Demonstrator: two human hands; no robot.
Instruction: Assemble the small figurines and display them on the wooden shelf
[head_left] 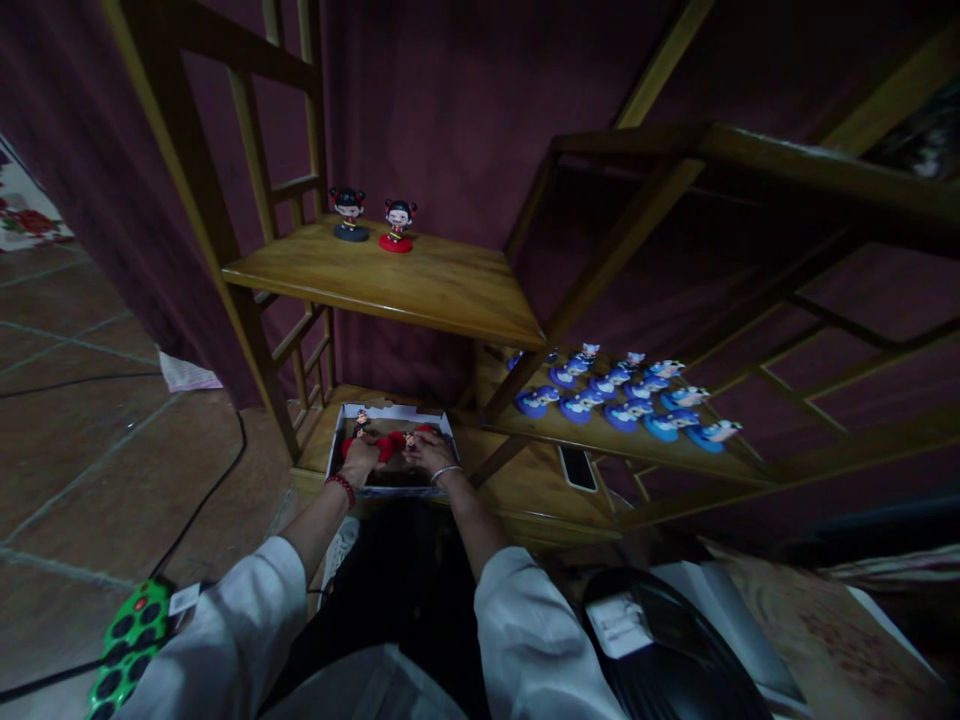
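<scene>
both my hands are down in the white cardboard box [390, 412] on the lowest shelf [525, 490], my left hand [361, 458] and right hand [431, 452] each closed around a small red figurine [390, 443], though it's too dark and small to tell just how the fingers sit. to do this well i'd lift each one by its body, not the head, and keep them upright and apart so they don't knock on the box rim. two like them already stand on the upper shelf [420, 285], one on a dark base [349, 215], one on a red base [397, 227], so there's room beside those.

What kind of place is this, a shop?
Probably a small gift shop or display corner: wooden shelves carry two figurines and rows of blue figurines, while both hands reach into a box of more.
</scene>
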